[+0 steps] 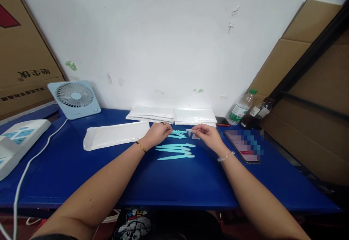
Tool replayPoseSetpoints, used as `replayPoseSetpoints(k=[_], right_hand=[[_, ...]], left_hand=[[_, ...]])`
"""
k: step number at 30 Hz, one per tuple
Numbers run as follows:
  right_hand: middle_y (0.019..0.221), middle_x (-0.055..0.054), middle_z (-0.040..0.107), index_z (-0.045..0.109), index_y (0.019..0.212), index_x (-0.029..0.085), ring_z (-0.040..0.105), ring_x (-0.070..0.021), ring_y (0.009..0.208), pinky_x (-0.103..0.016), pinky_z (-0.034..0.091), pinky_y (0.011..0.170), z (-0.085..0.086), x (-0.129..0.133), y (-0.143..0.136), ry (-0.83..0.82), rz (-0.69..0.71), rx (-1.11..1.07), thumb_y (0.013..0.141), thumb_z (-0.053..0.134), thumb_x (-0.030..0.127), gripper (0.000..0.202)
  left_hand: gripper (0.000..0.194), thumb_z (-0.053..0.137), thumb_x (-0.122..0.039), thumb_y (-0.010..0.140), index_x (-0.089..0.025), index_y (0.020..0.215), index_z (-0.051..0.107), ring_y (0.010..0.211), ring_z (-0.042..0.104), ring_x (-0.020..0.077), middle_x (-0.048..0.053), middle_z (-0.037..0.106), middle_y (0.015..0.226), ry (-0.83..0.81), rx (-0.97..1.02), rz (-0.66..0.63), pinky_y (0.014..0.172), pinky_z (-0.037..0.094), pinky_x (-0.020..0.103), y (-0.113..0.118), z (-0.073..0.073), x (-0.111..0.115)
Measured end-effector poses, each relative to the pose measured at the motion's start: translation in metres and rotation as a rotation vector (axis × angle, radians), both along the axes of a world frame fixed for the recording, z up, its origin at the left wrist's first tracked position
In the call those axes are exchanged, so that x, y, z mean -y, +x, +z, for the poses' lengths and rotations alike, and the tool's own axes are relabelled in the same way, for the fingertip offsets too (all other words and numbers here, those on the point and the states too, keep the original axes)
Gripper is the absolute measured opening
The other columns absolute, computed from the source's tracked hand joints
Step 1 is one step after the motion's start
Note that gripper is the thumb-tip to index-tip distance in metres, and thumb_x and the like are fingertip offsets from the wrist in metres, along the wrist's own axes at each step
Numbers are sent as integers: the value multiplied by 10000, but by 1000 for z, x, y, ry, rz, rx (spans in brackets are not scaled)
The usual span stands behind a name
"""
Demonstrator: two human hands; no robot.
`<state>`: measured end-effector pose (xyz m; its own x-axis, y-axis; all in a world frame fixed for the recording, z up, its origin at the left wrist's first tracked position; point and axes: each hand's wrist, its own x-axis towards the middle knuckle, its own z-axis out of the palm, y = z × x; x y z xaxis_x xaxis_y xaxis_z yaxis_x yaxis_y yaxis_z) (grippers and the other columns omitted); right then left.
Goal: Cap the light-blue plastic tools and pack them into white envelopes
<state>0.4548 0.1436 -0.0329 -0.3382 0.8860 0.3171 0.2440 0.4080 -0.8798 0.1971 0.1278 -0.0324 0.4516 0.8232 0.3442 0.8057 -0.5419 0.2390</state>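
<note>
My left hand has its fingertips pinched at the left end of a small pile of turquoise eyebrow razors, closed on the handle of one. Across from it, my right hand pinches a small clear plastic cap. More clear caps lie beside those fingertips, partly hidden by them. Nearer to me, several turquoise eyebrow razors lie side by side on the blue table, their blade ends to the right.
Two stacks of white padded envelopes stand against the wall. A single white envelope lies left. A blue fan and white cable are farther left. At right are a phone, a green-capped bottle and a dark bottle.
</note>
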Motion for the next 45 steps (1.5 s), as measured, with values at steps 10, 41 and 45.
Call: replayPoseSetpoints(k=[10,41,45], right_hand=[[695,-49,669,652,864,157,628,-155,610,-305,536,616,-1,1,-3,15,4,10,743,656,491,355],[718,-18,621,608,767,181,536,-133,615,-245,396,579,-5,-7,13,259,-47,667,769,530,182,78],[742,-16,646,627,893,188,560,-137,616,-253,436,575,-4,-8,18,111,6,400,848,505,326,189]], left_hand=[[218,421,-255,895,-190,820,616,802,613,148,13,671,883,-60,25,10,701,425,251,1,1,1],[240,411,-243,884,-162,776,609,714,601,182,60,656,756,65,-296,26,678,349,300,0,-3,-3],[239,401,-244,886,-174,788,607,697,599,158,37,663,778,-4,-185,-8,652,358,269,-3,-4,-2]])
